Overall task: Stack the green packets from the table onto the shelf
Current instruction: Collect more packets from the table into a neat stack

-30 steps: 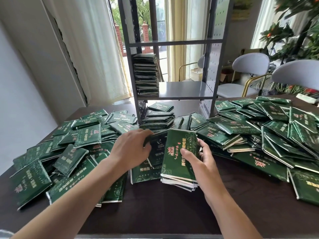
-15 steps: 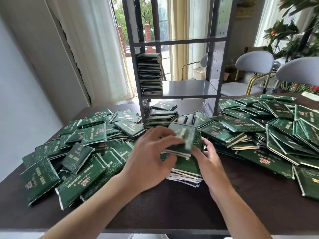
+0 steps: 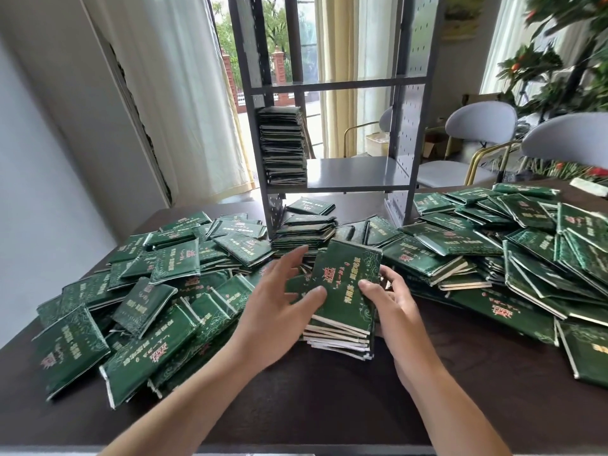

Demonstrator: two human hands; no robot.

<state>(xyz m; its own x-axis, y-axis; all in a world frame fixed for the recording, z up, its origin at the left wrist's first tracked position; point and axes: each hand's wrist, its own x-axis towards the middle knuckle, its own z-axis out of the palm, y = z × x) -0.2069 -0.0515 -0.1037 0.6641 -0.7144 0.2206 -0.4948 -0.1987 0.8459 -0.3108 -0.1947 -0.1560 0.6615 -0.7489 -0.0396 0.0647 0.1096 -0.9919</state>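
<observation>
A dark desk (image 3: 329,406) carries green packets (image 3: 158,311) heaped loosely on its left and right sides. At its far edge stands a grey shelf (image 3: 355,172), with a tall pile (image 3: 284,148) of packets on the left of its middle board and a lower pile under it. In front, near the desk's middle, lies a small stack (image 3: 342,327). The right hand (image 3: 394,301) grips the stack's right side, thumb on the top packet. The left hand (image 3: 279,307) has its fingers spread and released, thumb touching the stack's left edge.
</observation>
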